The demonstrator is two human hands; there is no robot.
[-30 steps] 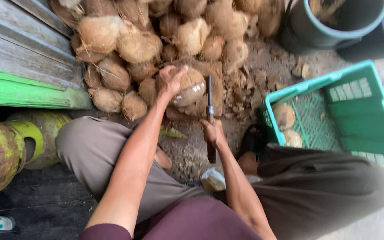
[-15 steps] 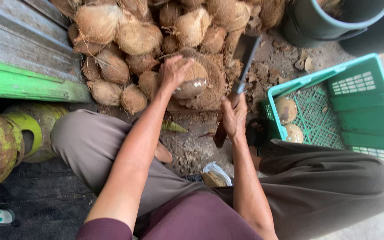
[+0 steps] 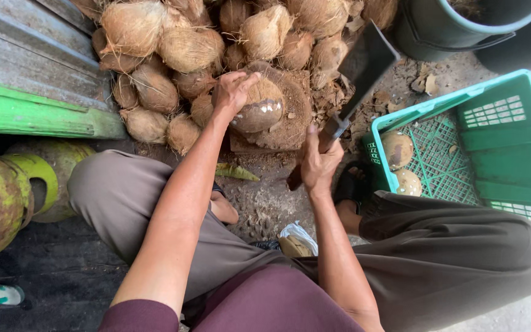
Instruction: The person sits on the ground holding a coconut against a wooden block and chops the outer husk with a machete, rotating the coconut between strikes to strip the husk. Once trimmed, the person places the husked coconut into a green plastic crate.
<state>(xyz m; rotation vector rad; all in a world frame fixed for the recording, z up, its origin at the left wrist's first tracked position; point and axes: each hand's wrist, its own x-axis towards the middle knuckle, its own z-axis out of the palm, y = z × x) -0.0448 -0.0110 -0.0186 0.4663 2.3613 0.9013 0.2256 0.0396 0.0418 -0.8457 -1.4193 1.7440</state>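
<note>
My left hand [image 3: 233,91] grips a partly husked brown coconut [image 3: 259,108] and holds it on a wooden chopping block [image 3: 290,123] on the ground in front of me. My right hand [image 3: 318,165] is shut on the handle of a dark cleaver [image 3: 364,64], whose broad blade is lifted and tilted to the upper right, away from the coconut. I sit low with both knees spread, one on each side of the block.
A heap of fibrous husked coconuts [image 3: 179,49] lies behind the block. A green plastic crate [image 3: 493,129] at right holds two peeled coconuts [image 3: 397,150]. A dark bucket [image 3: 462,27] stands at top right. Green gas cylinders [image 3: 7,190] and a green-edged ledge [image 3: 38,117] are at left.
My right hand has raised the cleaver from upright beside the coconut and swung its blade up and to the right. My left hand keeps the coconut on the block.
</note>
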